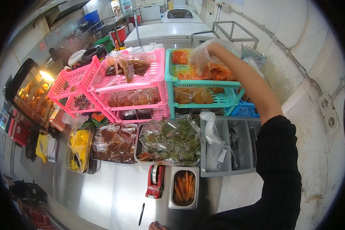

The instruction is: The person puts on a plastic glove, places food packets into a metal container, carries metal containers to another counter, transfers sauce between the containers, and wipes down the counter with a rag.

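My right hand [201, 55], in a loose clear plastic glove, reaches down into the top tier of the teal basket rack [203, 83]. Its fingertips are at the small bags of orange-red food [221, 73] there; glove folds and glare hide whether they grip one. Beneath, the lower tier holds bags of brown sauce [193, 96]. Only a few fingers of my left hand [157, 225] show at the bottom edge, by the steel counter, and what they do is cut off. A black pen [142, 214] lies near them.
Pink basket racks [157, 74] with filled bags stand left of the teal one. In front sit trays of brown sachets [115, 143] and green sachets [172, 140], a grey divided bin [226, 174], a red tape dispenser [155, 186] and a steel pan [183, 206] of orange strips.
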A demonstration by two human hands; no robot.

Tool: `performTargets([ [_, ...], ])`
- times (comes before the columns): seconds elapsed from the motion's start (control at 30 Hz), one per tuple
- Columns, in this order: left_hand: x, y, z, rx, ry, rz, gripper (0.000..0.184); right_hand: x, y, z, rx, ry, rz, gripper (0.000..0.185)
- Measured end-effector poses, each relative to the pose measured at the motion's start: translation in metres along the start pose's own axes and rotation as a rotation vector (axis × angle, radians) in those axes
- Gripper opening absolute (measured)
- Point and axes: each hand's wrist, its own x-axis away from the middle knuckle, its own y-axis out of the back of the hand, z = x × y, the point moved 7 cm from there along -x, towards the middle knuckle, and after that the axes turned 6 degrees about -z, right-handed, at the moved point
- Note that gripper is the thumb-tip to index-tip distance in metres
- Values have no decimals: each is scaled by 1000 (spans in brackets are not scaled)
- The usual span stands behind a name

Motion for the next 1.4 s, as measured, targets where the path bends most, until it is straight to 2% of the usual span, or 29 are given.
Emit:
performTargets([
  [0.03, 1, -1, 0, 3, -8, -25, 34, 2, -11, -2, 4, -4, 6, 42],
  [0.1, 7, -7, 7, 18, 52, -8, 34, 5, -6, -12, -11, -136, -244, 40],
  [0.17, 14, -16, 23, 18, 108, 4, 34, 6, -4, -16, -18, -154, -205, 40],
  [0.23, 37, -42, 68, 720, 834, -58, 32, 8, 7, -17, -28, -166, -165, 40],
  [0.27, 41, -42, 73, 716, 835, -59, 32, 11, 20, -23, -120, -211, -229, 40],
  [0.33, 20, -22, 35, 53, 203, 18, 29, 25, 40, -29, -374, -358, -355, 36],
  [0.37, 19, -20, 32, 51, 205, 17, 29, 19, 29, -33, -376, -356, -355, 36],
  [0.4, 19, -22, 37, 136, 317, 22, 29, 13, 28, -42, -178, -330, -631, 35],
  [0.43, 19, -23, 41, 220, 428, 26, 28, 9, 28, -43, -78, -308, -767, 34],
  [0.47, 15, -20, 37, 222, 426, 23, 28, 6, 26, -44, 28, -297, -904, 33],
  [0.53, 2, -2, 1, -16, -43, -71, 29, -20, 4, -37, 318, -234, -544, 31],
  [0.57, 1, -2, 2, -17, -47, -68, 29, -26, -1, -35, 314, -238, -542, 31],
  [0.63, 2, -4, 3, 17, -35, -32, 30, -19, -1, -42, 62, -471, -711, 29],
  [0.67, 3, -3, 3, 18, -35, -26, 30, -15, -8, -39, 62, -473, -705, 29],
  [0.73, 1, -2, 0, 17, -18, -39, 30, 18, 12, -6, 643, -404, -1166, 22],
  [0.77, 0, -1, -1, 20, -19, -40, 30, 22, 19, -3, 646, -404, -1166, 22],
  [0.83, 0, 0, 0, 51, 29, -31, 30, 11, 18, -18, -189, -472, -686, 29],
  [0.87, 0, 0, 0, 52, 29, -29, 30, 14, 24, -5, -189, -472, -684, 29],
  [0.93, 0, 0, 0, 35, 19, -33, 32, 7, 2, 26, -172, -374, -247, 37],
  [1.07, 0, 3, -2, 63, 12, -41, 32, -6, 3, 20, -181, -319, -337, 41],
  [1.17, 0, 1, -1, 44, 27, -25, 32, -15, 7, 14, -224, -206, -340, 35],
  [1.23, 4, -2, 3, 44, 6, -39, 32, -32, 10, -18, -767, -57, -518, 29],
  [1.3, 3, -2, 4, 44, 15, -28, 32, -16, 44, -42, -579, -8, -808, 25],
  [1.33, 4, -2, 4, 47, 21, -18, 32, -9, 53, -52, -582, -11, -802, 25],
  [1.4, 4, -2, 4, 43, 22, -12, 31, 4, 50, -81, -694, -265, -605, 27],
])
